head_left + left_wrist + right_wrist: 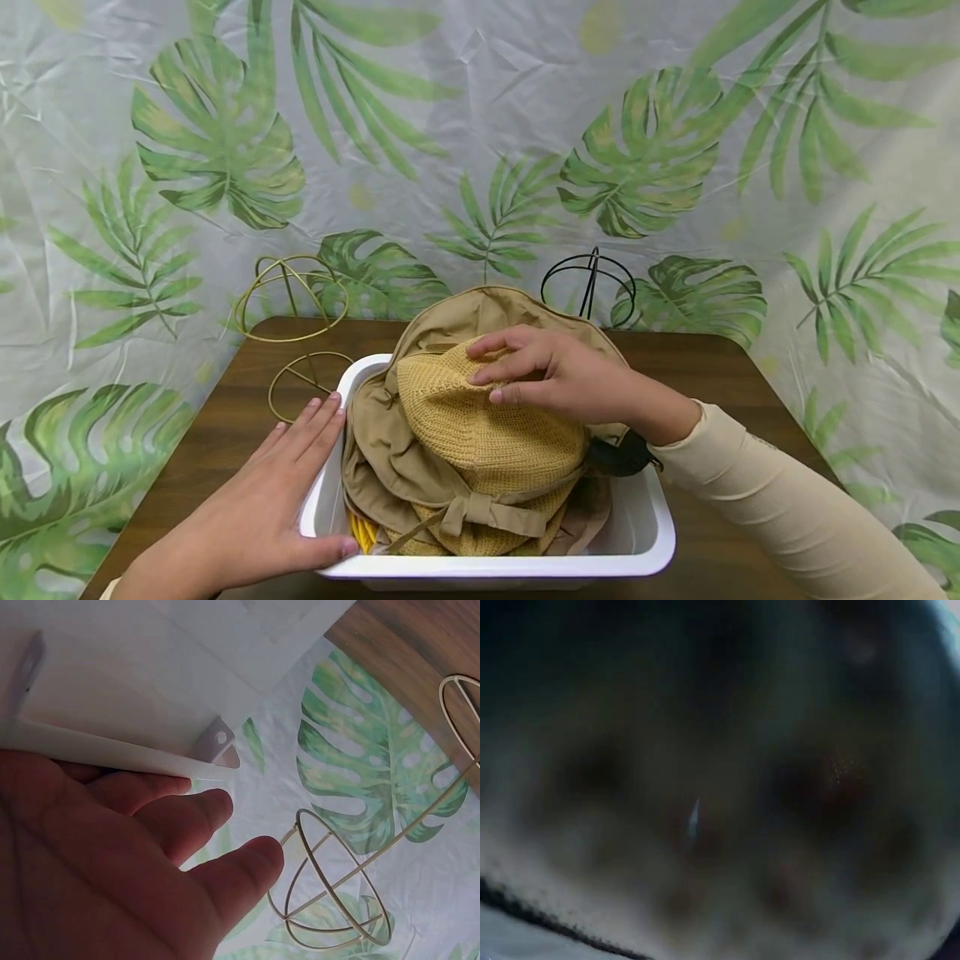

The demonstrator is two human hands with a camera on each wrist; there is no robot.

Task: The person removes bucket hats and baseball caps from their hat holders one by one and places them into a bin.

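A yellow knitted-looking hat (487,433) lies on top of a khaki fabric hat (397,467) with a wide brim and a tied bow, both inside a white plastic tub (495,568). My right hand (562,375) is over the yellow hat's crown, its fingers gently bent and fingertips at the fabric. Dark blur fills the right wrist view, so the contact there is hidden. Against the tub's left side rests my left hand (262,500), fingers spread along the rim and thumb at the front corner. In the left wrist view its fingers (240,877) extend beside the tub's outer wall.
A gold wire stand (292,340) is on the brown table (247,400) at back left, and a black wire stand (588,283) at back right. Yellow strands (362,532) show in the tub's left front corner. Behind hangs a leaf-print cloth (495,108).
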